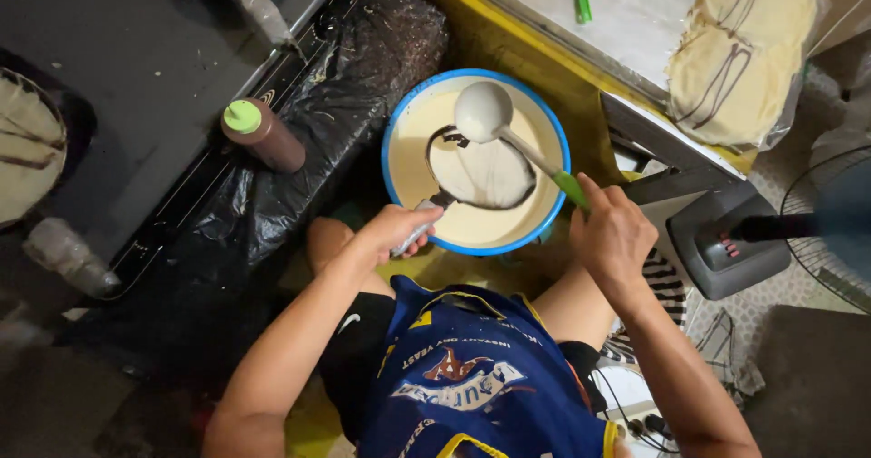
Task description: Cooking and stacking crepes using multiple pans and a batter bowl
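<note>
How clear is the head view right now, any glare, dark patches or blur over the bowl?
Head view: the bowl of batter and the ladle are evenly lit and sharp, with only a soft sheen on the ladle; the lower left floor falls into deep shadow; the fan at the right edge looks blurred; wide-lens bending shows along the edges.

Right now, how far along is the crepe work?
Done: finished crepes with dark drizzle lie stacked top right. In hand: the right hand lifts a green-handled ladle over the blue-rimmed batter bowl; the left hand holds a sieve inside it. Left: much batter remains.
</note>
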